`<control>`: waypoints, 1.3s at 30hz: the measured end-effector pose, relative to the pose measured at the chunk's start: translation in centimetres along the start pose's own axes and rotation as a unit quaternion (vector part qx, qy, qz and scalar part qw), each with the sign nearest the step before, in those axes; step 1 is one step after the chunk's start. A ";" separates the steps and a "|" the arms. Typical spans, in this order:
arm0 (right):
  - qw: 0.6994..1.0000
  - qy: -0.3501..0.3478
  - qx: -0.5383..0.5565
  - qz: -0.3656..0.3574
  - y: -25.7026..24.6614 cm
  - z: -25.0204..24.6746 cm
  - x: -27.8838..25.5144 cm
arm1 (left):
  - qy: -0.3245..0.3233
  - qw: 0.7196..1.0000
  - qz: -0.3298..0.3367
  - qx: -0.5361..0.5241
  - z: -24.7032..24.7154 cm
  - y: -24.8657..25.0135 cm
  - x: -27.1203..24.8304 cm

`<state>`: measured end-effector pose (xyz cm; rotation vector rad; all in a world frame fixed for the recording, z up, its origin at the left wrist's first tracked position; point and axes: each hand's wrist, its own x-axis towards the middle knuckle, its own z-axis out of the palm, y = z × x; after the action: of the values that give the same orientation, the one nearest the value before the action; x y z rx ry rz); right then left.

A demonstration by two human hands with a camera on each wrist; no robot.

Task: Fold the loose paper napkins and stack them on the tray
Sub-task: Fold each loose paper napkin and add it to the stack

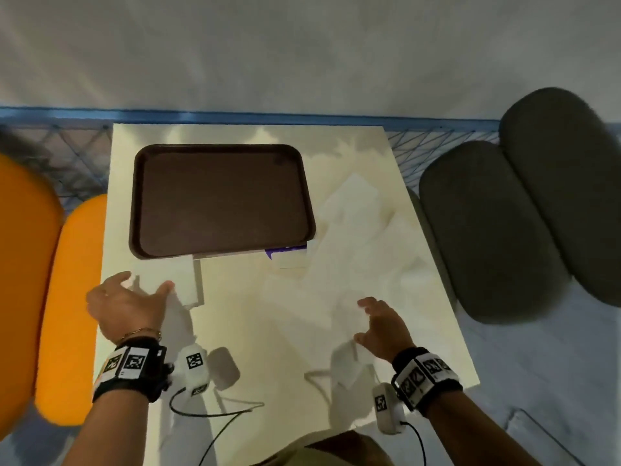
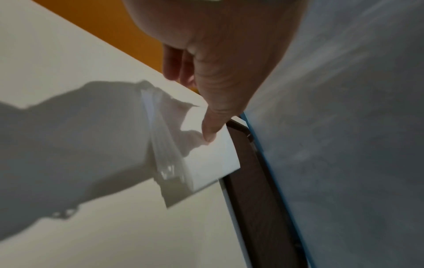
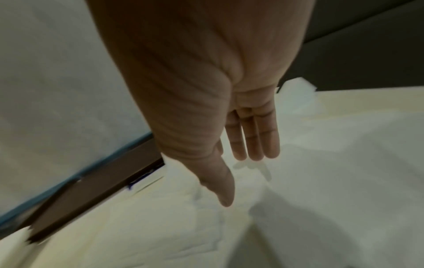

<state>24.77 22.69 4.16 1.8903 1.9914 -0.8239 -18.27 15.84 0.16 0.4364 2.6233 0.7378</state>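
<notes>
The loose napkins (image 1: 356,250) lie spread to the right of the tray (image 1: 220,200), just ahead of the right hand (image 1: 383,326), which hovers above them with fingers straight, holding nothing. The left hand (image 1: 126,306) is relaxed, its thumb touching a folded stack (image 2: 206,159) at the tray's near-left corner, so the right hand is likely the nearer one.

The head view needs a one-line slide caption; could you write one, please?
Open hands reach toward napkins beside an empty brown tray.
</notes>
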 end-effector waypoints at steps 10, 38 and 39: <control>0.994 0.071 -0.034 0.076 10.2 0.8 -0.8 | -0.245 0.955 0.159 -0.048 7.0 4.4 -13.6; 0.984 0.001 0.118 -0.134 14.3 0.0 1.0 | -0.354 0.920 -0.091 -0.143 14.7 10.2 -31.8; 0.979 -0.006 0.150 -0.141 14.0 -0.4 0.7 | -0.388 0.895 -0.115 -0.189 13.9 10.5 -31.9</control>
<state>38.48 23.31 1.10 1.7627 2.2683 -1.2715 17.86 17.90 3.64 0.2270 1.6981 0.7658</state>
